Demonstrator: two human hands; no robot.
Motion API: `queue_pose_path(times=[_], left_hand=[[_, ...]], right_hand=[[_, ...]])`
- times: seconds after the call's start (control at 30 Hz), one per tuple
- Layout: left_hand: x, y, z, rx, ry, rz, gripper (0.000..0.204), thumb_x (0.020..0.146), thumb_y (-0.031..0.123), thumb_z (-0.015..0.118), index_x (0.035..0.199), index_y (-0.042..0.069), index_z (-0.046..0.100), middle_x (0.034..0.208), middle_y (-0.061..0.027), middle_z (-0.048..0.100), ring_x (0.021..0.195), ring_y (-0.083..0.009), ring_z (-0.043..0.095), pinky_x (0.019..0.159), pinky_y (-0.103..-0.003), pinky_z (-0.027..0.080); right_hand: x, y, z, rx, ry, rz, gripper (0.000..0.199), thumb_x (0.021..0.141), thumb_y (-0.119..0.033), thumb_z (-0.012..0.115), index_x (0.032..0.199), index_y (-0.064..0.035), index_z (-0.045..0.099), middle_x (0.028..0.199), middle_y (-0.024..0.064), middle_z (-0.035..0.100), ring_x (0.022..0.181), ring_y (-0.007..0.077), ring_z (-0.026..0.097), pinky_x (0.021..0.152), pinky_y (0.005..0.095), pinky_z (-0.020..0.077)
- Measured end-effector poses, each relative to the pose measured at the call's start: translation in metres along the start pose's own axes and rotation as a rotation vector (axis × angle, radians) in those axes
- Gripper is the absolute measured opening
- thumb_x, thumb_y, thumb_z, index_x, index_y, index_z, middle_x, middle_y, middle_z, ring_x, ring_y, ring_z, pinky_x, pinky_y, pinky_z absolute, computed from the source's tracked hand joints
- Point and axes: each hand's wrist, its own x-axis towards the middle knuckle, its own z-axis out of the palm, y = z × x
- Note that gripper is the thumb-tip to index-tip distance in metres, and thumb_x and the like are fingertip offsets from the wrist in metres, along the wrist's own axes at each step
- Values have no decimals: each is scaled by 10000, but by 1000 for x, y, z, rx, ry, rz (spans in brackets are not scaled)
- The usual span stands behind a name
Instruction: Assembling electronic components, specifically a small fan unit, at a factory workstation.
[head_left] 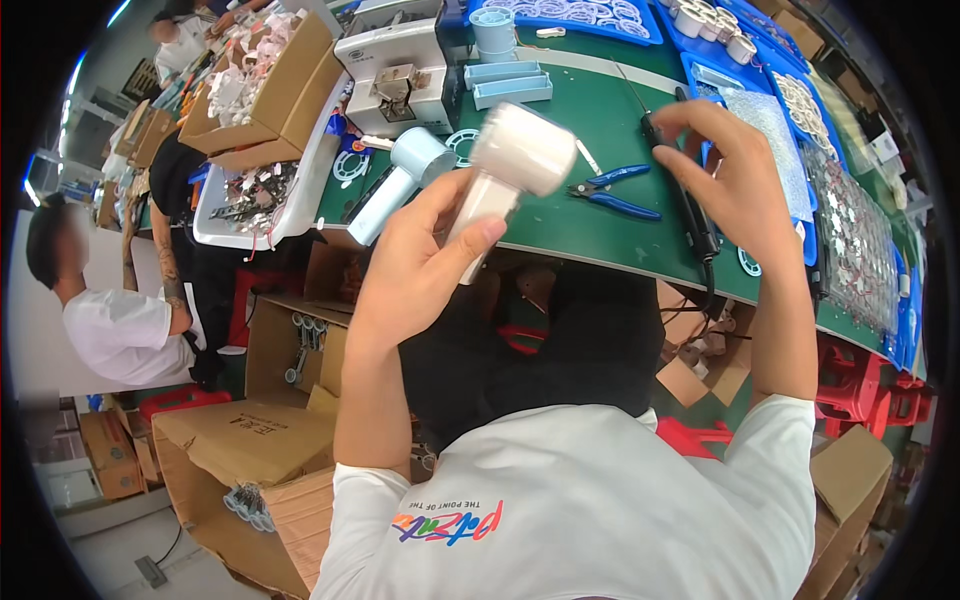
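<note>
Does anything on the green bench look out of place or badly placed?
Yes. A pale blue handheld fan lies on its side with its handle sticking out over the front edge of the green bench. It seems easy to knock off.

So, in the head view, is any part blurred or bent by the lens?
Head view: the white handheld device in the left hand is smeared by motion; the green table edge bows toward the rim; the corners are black; the right hand on the black tool looks sharp.

A white short-sleeved T-shirt (580,500) with colourful lettering, forearms bare.
</note>
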Motion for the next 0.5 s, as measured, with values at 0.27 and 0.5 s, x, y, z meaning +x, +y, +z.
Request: queue_pose_path(times=[0.27,0.5], left_hand=[[13,20,16,237,-135,35,419,933,83,712,1321,-21,593,1146,-146,711,859,-241,657,805,-322,519],[4,12,38,-367,115,65,622,838,-3,769,1414,28,536,1171,-155,716,1007,-266,696,910,-344,542]], right_hand=[[-9,-35,44,661,-146,43,872,707,-65,873,1487,-125,488,1392,116,572,1122,227,605,881,341,513],[-4,-60,66,1217,130,61,811,735,-58,859,1450,-84,476,1357,144,580,1078,229,616,875,351,529]])
